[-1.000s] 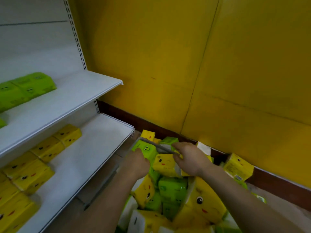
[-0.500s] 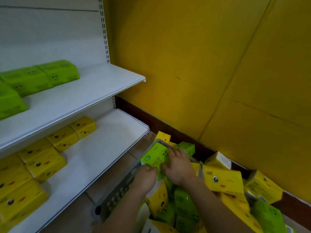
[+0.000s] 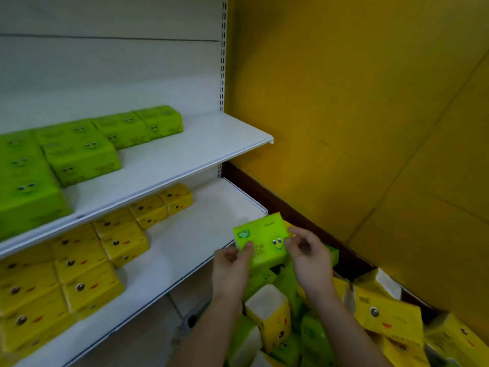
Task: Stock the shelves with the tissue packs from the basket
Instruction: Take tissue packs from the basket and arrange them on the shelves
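A green tissue pack with a smiley face is held up above the basket, gripped on both sides. My left hand holds its lower left corner and my right hand holds its right edge. Below and to the right, green and yellow tissue packs are heaped in the basket, whose rim is mostly hidden by the packs and my arms. The upper white shelf carries green packs on its left part. The lower shelf carries yellow packs on its left.
A yellow wall with a dark brown skirting closes off the right side. More yellow packs lie against the skirting at lower right. The right-hand parts of both shelves show bare white surface.
Both hands have lifted the green pack up out of the basket and a little toward the shelves. My view has swung left, so more of both shelves shows.
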